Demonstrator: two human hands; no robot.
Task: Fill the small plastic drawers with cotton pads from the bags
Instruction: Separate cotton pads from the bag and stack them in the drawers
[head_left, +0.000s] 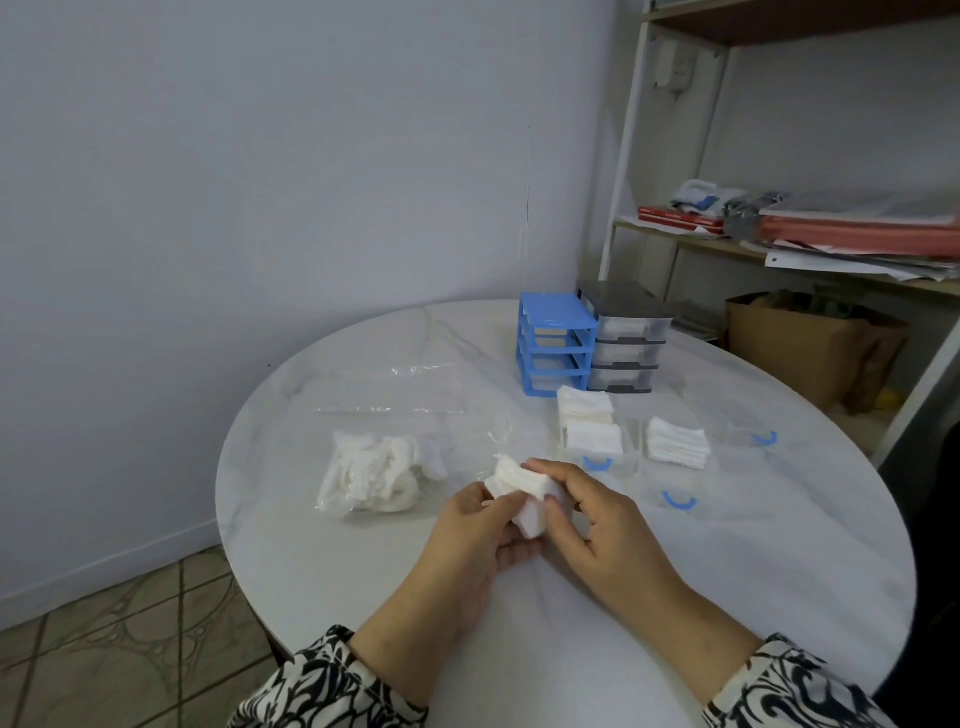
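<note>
Both my hands hold a small stack of white cotton pads (524, 493) above the table's middle. My left hand (480, 535) grips it from the left and below, and my right hand (592, 519) pinches it from the right. A clear plastic bag of cotton pads (374, 475) lies to the left. Clear drawers with blue handles sit to the right: one (592, 431) packed with pads, one (675, 444) holding a stack, and one (748, 426) further right. The blue drawer frame (556, 343) stands at the back with its slots vacant.
A grey drawer unit (626, 343) with its drawers in stands beside the blue frame. The round white marble table (363, 571) ends near the wall at left. A shelf rack (779, 244) with papers and a brown bag (810, 343) stand at the right.
</note>
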